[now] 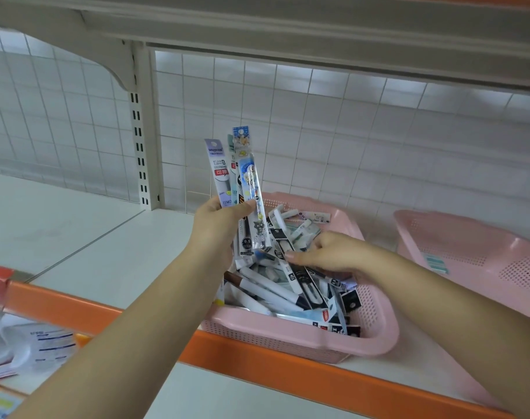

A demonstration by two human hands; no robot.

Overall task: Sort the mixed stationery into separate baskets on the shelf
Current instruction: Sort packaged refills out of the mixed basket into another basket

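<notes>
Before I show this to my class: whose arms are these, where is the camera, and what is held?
There is no machine here. A person wears a wide-angle camera on the head, so you look forward and down along both bare arms. They stand at a white shelf with an orange front edge. On it sits a pink basket heaped with packaged pens and refills. A second pink basket stands to its right. The left hand holds up a fan of long refill packets. The right hand reaches into the heap. I cannot tell whether it grips anything.
</notes>
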